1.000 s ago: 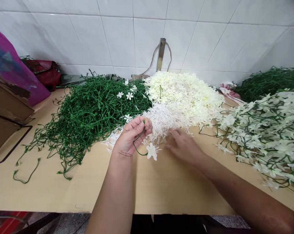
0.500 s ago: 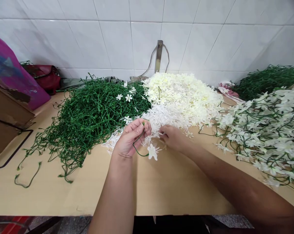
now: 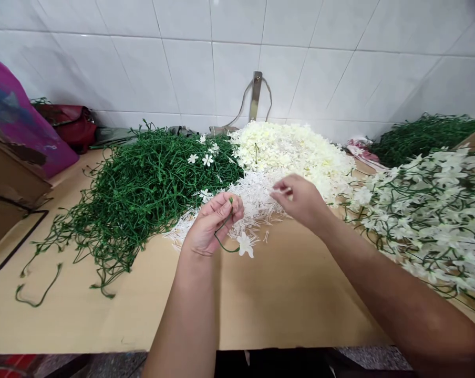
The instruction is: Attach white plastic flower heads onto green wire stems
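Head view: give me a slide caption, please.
Left hand holds a stem bearing a flower; right hand by white strands.

A white tiled wall (image 3: 190, 73) rises behind the surface (image 3: 300, 299), with a metal strip (image 3: 255, 97) and a looped cord (image 3: 243, 102) against it. At left are a purple bag (image 3: 24, 115), a cardboard box (image 3: 9, 194) and a thin black frame (image 3: 21, 243); a red bag (image 3: 78, 126) sits farther back. A pink-and-white cloth (image 3: 364, 153) lies far right.

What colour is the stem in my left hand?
Green; the stem shows best from the head.
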A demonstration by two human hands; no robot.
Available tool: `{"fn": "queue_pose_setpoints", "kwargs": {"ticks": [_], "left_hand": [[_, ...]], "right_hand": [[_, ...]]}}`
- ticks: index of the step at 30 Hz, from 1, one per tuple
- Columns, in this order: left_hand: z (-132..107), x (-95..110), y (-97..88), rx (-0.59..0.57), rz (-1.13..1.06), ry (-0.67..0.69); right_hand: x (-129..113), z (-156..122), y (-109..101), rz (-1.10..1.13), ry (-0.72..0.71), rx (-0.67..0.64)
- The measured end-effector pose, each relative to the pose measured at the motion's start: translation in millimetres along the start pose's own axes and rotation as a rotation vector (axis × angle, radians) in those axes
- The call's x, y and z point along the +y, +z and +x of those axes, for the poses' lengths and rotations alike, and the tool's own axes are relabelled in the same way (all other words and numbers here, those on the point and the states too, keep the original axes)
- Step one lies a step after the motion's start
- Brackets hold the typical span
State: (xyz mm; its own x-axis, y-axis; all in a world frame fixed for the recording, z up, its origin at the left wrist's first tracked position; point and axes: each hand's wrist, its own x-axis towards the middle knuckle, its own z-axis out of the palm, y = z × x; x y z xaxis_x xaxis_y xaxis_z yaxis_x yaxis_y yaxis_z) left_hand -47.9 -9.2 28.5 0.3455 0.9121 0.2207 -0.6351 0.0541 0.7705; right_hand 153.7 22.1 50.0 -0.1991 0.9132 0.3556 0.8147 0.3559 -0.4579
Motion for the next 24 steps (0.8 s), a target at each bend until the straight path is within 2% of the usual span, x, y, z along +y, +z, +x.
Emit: {"fn": "queue_pose_setpoints", "kwargs": {"ticks": [2,4,6,8,16,20,24], "left_hand": [[0.5,-0.3,0.4,-0.010,0.002,-0.007],[0.9,-0.2,0.9,-0.015,0.004,-0.009],[0.7,0.1,1.3,-0.008,0.009,-0.007],[0.3,0.5,1.4,0.002,0.013,-0.005],[0.4,0.0,-1.7,-0.009,0.016,0.003],[1.0,-0.2,-2.3,0.002,0.042,-0.013],[0.8,-0.3,-2.9,0.004,0.047,-0.019]], "right_hand": [[5.0,-24.2,5.4,-0.067,0.018,-0.068],[7.9,-42.9,13.4,-0.127,0.105,-0.157],[6.5,-53.8,21.5,-0.171,0.155,-0.225],[-0.4,-58.5,28.3,-0.193,0.139,-0.257],[-38.0,-57.2,50.8,-0.173,-0.058,-0.298],[-38.9,-50.5,59.8,-0.171,-0.092,-0.318],[-28.2,-43.0,54.4,-0.044,-0.098,-0.324]]}}
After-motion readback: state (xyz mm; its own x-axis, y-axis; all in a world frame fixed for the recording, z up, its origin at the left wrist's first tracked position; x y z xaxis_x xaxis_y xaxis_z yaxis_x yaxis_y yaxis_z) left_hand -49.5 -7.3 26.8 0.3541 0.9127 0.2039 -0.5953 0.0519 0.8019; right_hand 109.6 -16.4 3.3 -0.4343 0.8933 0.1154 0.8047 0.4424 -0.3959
